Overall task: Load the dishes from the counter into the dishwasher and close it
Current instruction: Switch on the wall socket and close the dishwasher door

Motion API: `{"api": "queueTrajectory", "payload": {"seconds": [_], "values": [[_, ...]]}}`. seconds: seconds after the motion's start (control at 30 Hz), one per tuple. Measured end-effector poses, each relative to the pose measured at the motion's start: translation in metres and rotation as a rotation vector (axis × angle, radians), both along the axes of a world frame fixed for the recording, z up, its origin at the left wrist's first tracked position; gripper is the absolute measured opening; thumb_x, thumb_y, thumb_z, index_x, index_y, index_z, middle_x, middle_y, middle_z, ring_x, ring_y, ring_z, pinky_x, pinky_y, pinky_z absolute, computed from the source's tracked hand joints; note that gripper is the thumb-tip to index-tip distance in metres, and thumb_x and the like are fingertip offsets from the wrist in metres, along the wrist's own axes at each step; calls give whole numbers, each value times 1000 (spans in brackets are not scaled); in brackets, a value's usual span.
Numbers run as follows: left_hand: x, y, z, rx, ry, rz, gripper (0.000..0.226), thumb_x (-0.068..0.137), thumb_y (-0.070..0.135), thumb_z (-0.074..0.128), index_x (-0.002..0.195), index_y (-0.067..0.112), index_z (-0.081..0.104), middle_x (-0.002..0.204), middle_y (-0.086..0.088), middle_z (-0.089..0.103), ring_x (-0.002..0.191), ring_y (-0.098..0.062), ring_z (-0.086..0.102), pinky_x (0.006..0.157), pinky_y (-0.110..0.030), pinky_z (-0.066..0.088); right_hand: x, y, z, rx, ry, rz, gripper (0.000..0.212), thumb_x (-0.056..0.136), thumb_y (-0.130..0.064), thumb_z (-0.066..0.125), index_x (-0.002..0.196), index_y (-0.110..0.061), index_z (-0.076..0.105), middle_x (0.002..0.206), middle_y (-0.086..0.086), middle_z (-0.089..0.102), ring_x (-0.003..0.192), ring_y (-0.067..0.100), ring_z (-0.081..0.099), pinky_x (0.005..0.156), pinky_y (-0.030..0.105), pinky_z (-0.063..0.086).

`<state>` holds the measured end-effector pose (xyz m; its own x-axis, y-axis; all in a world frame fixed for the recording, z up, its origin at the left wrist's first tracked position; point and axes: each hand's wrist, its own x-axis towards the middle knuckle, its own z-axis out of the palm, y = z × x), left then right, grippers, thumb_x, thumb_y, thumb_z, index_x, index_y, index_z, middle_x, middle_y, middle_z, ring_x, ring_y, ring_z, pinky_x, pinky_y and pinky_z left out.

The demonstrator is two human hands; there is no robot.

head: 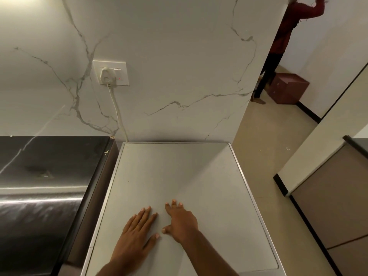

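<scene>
The dishwasher's flat grey top (179, 172) fills the middle of the view, seen from above; its door is out of view. My left hand (135, 234) lies flat on the near part of that top with fingers straight. My right hand (180, 222) rests beside it, fingers spread and touching the surface. Neither hand holds anything. No dishes are in view.
A dark glossy counter (45, 176) adjoins the dishwasher on the left. A white plug and cable (106, 77) hang from a socket on the marble wall behind. Beige floor (258, 140) lies to the right, with cabinets (328, 196), a maroon box (286, 88) and another person (282, 36) beyond.
</scene>
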<state>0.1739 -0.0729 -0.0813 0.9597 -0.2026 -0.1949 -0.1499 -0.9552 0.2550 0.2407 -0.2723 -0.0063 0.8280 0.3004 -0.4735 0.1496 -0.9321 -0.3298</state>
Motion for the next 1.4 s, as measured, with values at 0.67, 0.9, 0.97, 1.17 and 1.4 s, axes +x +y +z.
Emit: {"api": "queueTrajectory", "payload": {"seconds": [0.67, 0.9, 0.97, 1.17, 1.4], "values": [[-98, 56, 47, 15, 25, -337, 116, 82, 91, 48, 167, 27, 2, 174, 4, -12, 160, -13, -14, 129, -35, -8, -82, -37, -55, 131, -396, 204, 62, 107, -55, 24, 165, -40, 6, 172, -9, -8, 159, 20, -10, 124, 32, 0], [-102, 93, 42, 266, -46, -566, 122, 79, 46, 74, 166, 21, -8, 174, -8, -13, 160, -24, -12, 131, -45, 6, -110, -70, -56, 110, -418, 177, 60, 106, -55, 30, 163, -38, 23, 172, -11, 11, 160, 18, 3, 128, 37, 16], [-112, 96, 36, 280, -100, -553, 122, 78, 43, 78, 167, 20, -3, 174, -10, -8, 161, -26, -5, 130, -46, 12, -115, -72, -56, 119, -478, 169, 58, 105, -51, 36, 160, -33, 35, 170, -6, 25, 158, 23, 15, 126, 40, 24], [-114, 99, 27, 235, -178, -501, 121, 77, 44, 82, 167, 23, 3, 175, -7, -4, 161, -24, 0, 130, -42, 13, -125, -66, -53, 146, -509, 53, 51, 106, -45, 43, 156, -34, 43, 166, -12, 33, 156, 16, 20, 123, 36, 31], [-122, 96, 22, 323, -221, -484, 128, 74, 46, 86, 167, 22, 2, 174, -12, -5, 161, -30, -2, 130, -49, 15, -148, -66, -49, 127, -536, -40, 50, 107, -43, 40, 156, -35, 43, 164, -16, 35, 155, 8, 20, 119, 36, 38]]}}
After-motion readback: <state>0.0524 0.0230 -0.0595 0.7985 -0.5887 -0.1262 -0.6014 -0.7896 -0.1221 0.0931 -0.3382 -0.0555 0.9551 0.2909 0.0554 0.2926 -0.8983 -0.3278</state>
